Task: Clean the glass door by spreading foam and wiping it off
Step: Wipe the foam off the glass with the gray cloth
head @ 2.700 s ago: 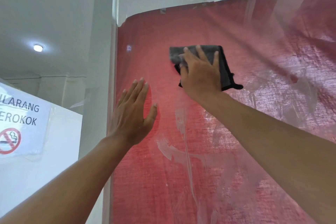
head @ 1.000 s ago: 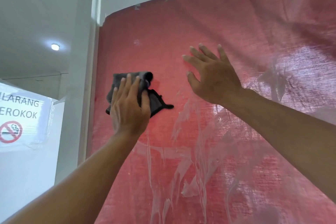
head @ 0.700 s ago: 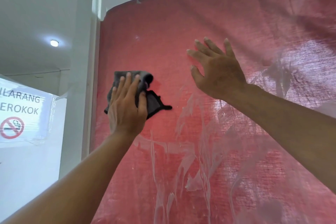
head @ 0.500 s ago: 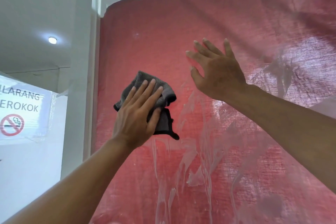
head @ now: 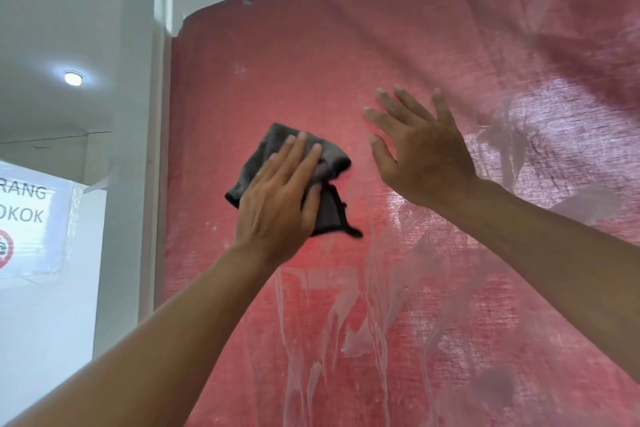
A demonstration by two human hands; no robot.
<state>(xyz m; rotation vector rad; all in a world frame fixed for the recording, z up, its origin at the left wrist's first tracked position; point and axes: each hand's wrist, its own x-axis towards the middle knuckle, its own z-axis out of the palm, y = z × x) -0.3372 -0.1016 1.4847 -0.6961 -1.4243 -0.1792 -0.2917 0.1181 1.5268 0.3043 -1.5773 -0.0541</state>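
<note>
left hand [head: 277,204], fingers flat, presses grey cloth [head: 329,204] on glass door [head: 346,62], frame centre | right hand [head: 419,149] spread, released | foam streaks [head: 353,333] lower centre

I have both arms raised up and forward. My left hand [head: 277,204] is flat, fingers straight and together, palm pressing away. My right hand [head: 420,152] sits just beside it, higher, fingers spread.

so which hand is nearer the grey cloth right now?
Left. The left hand lies flat on the grey cloth, pressing it to the glass door. The right hand is off to the cloth's right, fingers spread, not touching it.
</note>
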